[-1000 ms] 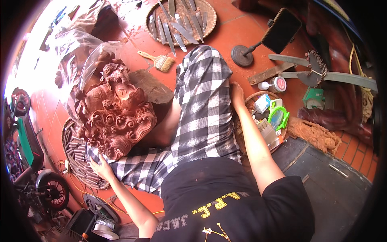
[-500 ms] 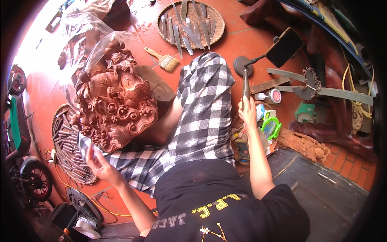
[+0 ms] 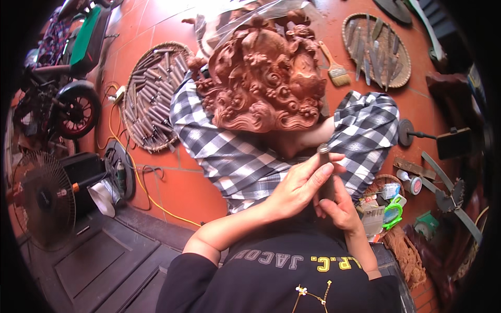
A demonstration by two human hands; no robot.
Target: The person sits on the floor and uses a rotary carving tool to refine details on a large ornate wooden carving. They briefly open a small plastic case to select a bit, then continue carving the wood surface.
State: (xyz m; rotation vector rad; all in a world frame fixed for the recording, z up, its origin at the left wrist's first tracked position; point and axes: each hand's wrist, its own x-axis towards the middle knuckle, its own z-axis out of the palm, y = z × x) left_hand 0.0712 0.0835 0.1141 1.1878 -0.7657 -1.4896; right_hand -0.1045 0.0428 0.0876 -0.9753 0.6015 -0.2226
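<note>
In front of my lap both hands meet on a carving chisel with a dark handle [image 3: 327, 189], its metal-ringed end [image 3: 324, 149] pointing up and away. My left hand [image 3: 300, 185] lies along its left side, thumb across it and fingers behind. My right hand [image 3: 342, 208] has its fingers curled around the lower part. The tool's lower end is hidden by my hands. Beyond my crossed legs [image 3: 224, 151] stands a reddish-brown wood carving [image 3: 266, 78] with swirling waves and scrolls, close to my shins.
Left of the carving lies a basket of round-handled tools [image 3: 156, 99]. A flat brush [image 3: 338, 73] and a woven tray [image 3: 402, 73] of blades lie at far right. Phone stand [image 3: 407, 133], green-framed magnifier [image 3: 394, 211] at right; fan [image 3: 44, 193], yellow cord [image 3: 151, 198], motorbike [image 3: 78, 112] at left.
My view has swung left. The right hand, holding the chisel out at the right, has brought it in front of my body. My left hand has come from beside the carving onto it.
</note>
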